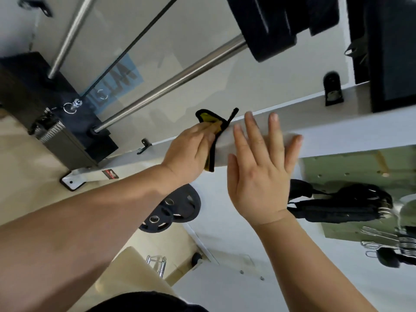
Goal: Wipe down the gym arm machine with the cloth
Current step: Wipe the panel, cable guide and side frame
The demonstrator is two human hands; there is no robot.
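From the head view, the job looks to be in the middle of a pass along the machine's white frame beam (337, 122), though nothing shows how much has already been covered: the paint is an even matte white, with no streaks, damp patches or visible grime either side of the cloth. I judge that the chrome guide rods (171, 82), the black weight stack (67, 140) and the pads at the top of the picture are left to do.

The cloth (208, 118) is yellow with a black stitched edge, folded and draped over the upper edge of the beam. One flap stands up above the beam and a black-trimmed edge hangs down its near face. It looks thin and soft.

The left hand (189, 152) grips the cloth, its fingers curled over it and pressing it to the beam. The right hand (261, 176) lies just beside the cloth, holding nothing, with fingers straight and spread flat on the beam.
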